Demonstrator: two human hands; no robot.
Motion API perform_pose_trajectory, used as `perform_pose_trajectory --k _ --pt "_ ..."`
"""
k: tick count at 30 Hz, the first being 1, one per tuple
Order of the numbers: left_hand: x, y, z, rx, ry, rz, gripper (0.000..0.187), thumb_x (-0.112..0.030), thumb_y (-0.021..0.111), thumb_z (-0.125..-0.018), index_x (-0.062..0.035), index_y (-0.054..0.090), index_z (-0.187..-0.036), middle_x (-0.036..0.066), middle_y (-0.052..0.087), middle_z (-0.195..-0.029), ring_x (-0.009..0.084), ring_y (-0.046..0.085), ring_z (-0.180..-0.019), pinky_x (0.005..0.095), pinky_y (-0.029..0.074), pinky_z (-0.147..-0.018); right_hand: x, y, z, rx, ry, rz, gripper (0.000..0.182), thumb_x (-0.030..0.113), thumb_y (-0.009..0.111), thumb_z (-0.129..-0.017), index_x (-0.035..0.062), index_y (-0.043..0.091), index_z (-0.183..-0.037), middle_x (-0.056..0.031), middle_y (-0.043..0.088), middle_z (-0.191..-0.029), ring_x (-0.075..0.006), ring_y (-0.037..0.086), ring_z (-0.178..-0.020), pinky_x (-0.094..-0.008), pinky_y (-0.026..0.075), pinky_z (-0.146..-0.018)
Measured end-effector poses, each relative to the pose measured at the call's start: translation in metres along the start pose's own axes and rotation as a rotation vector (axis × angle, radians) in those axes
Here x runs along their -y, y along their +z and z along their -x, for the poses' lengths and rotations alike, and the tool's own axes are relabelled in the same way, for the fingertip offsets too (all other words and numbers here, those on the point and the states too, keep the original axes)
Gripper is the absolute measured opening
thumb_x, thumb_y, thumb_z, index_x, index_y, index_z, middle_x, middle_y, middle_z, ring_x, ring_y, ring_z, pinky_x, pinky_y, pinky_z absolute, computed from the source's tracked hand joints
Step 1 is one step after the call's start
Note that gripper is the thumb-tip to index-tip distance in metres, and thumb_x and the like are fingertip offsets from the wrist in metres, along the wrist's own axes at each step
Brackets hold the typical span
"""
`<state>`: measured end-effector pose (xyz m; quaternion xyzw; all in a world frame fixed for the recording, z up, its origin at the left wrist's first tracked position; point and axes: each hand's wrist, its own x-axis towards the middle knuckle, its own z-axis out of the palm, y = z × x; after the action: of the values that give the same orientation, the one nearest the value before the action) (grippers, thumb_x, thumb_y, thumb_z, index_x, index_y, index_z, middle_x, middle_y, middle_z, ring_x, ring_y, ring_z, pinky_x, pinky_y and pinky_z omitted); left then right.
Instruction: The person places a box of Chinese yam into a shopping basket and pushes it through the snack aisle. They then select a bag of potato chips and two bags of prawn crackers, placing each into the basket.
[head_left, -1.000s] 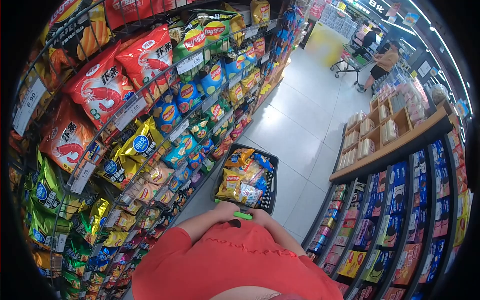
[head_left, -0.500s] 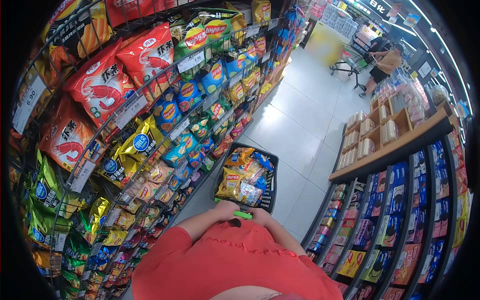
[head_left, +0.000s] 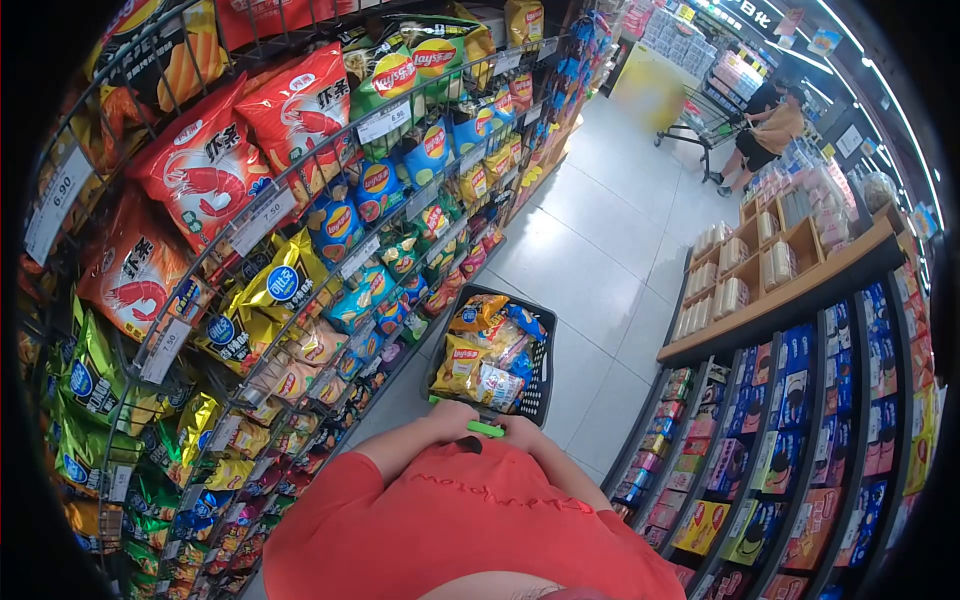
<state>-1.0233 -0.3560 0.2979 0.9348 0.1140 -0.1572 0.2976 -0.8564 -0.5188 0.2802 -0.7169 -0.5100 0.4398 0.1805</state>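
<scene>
Both of my hands are closed around the green handle (head_left: 486,429) of a dark shopping basket cart (head_left: 541,385) low in the middle of the view. My left hand (head_left: 452,420) grips the handle's left part. On its right part sits my right hand (head_left: 519,431). Inside the basket lie several snack bags, among them a yellow Lay's chip bag (head_left: 459,367), an orange bag (head_left: 479,312) and a blue-and-white pack (head_left: 500,386). My forearms and red shirt cover what is below the handle.
To the left stands a wire rack of chip bags (head_left: 205,165) with price tags. Shelves of boxed snacks (head_left: 790,372) line the right, topped by a wooden display (head_left: 748,262). Along the tiled aisle (head_left: 590,220), a person (head_left: 775,130) stands by a shopping cart (head_left: 700,130).
The person at the far end has shifted slightly, and a second dark-clothed figure shows more behind them. Their cart has moved a little left. My hands and basket stay in place.
</scene>
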Motion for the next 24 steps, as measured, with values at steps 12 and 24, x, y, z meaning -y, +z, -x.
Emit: perform_pose_trajectory --k 12,24 --pt "0.000 -0.001 0.001 0.007 0.007 0.000 0.052 -0.063 0.066 -0.077 -0.0138 0.071 -0.093 0.013 0.071 -0.093 0.0338 0.068 -0.092 0.0470 0.052 -0.077 0.000 0.001 0.001 -0.002 -0.010 0.000 0.054 0.048 0.076 -0.072 0.0103 0.070 -0.110 -0.0188 0.071 -0.101 -0.0353 0.069 -0.092 -0.0414 0.054 -0.079" --pt "-0.004 -0.003 0.003 0.007 -0.007 0.002 0.049 -0.060 0.067 -0.077 -0.0132 0.072 -0.093 0.011 0.070 -0.094 0.0335 0.067 -0.092 0.0467 0.052 -0.077 -0.001 0.003 0.001 0.006 -0.004 0.044 0.051 0.047 0.074 -0.074 0.0114 0.069 -0.110 -0.0194 0.071 -0.100 -0.0367 0.068 -0.092 -0.0432 0.054 -0.078"
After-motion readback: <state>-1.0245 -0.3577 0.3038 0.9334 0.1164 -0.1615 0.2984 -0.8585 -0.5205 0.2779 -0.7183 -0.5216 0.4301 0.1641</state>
